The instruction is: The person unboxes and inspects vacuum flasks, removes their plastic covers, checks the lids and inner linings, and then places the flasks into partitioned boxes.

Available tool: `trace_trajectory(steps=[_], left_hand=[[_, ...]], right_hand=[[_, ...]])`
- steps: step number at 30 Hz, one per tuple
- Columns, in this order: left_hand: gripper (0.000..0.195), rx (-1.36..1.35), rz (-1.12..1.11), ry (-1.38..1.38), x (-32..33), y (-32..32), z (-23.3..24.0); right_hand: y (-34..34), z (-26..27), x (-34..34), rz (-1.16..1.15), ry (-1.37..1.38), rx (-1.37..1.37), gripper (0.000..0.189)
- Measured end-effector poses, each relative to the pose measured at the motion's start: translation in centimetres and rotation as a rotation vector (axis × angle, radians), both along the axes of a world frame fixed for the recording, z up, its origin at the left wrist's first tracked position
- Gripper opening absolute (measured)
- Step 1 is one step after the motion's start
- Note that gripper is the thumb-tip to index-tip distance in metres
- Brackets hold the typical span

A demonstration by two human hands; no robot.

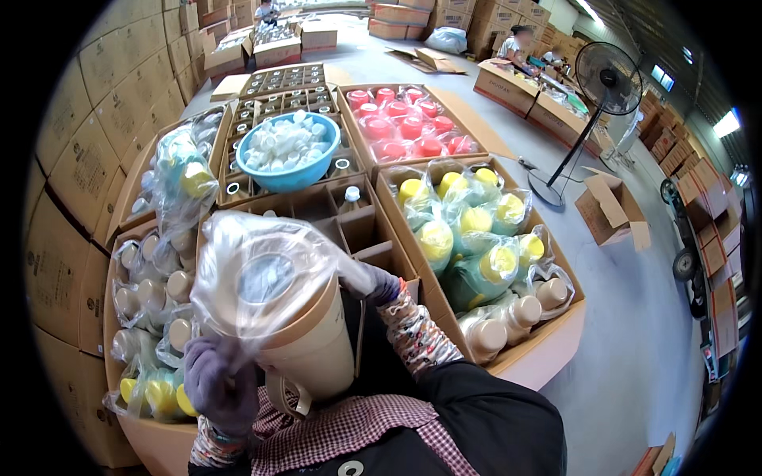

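Note:
A large beige plastic jug with a handle and a tan lid stands upright before my body, clear plastic film draped over its top. At the jug's lower left, my left hand, in a grey-purple glove, pinches an edge of the film. Behind the jug on the right, my gloved right hand is at the film's other side; its fingertips are partly hidden. Beyond the jug, a divided carton holds a bottle with a white cap.
Around me stand cartons of bagged bottles with beige, yellow and red caps. A blue basin of small white caps rests on a divided carton. Farther off are a standing fan, an open carton and people at work.

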State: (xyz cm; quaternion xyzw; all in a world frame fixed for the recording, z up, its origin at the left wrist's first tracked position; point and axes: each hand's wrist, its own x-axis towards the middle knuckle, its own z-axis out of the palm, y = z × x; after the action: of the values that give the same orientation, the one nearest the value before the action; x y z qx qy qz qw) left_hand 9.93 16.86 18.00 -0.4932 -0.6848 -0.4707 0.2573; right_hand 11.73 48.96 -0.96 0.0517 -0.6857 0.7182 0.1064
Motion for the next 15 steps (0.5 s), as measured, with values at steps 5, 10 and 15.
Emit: trace_trajectory(steps=[5,10,15], left_hand=[[0.029,-0.375,-0.387,0.396,-0.2,-1.6,-2.1],[0.032,-0.31,-0.064,0.076,-0.1,-3.0,-4.1],[0.031,-0.257,0.011,0.047,-0.4,-1.8,-3.1]], right_hand=[[2.8,-0.2,3.8,0.102,0.036,0.158,0.054],[1.8,0.5,1.5,0.114,0.163,-0.218,0.062],[-4.1,6.1,-4.3,0.247,0.705,-0.882,0.072]])
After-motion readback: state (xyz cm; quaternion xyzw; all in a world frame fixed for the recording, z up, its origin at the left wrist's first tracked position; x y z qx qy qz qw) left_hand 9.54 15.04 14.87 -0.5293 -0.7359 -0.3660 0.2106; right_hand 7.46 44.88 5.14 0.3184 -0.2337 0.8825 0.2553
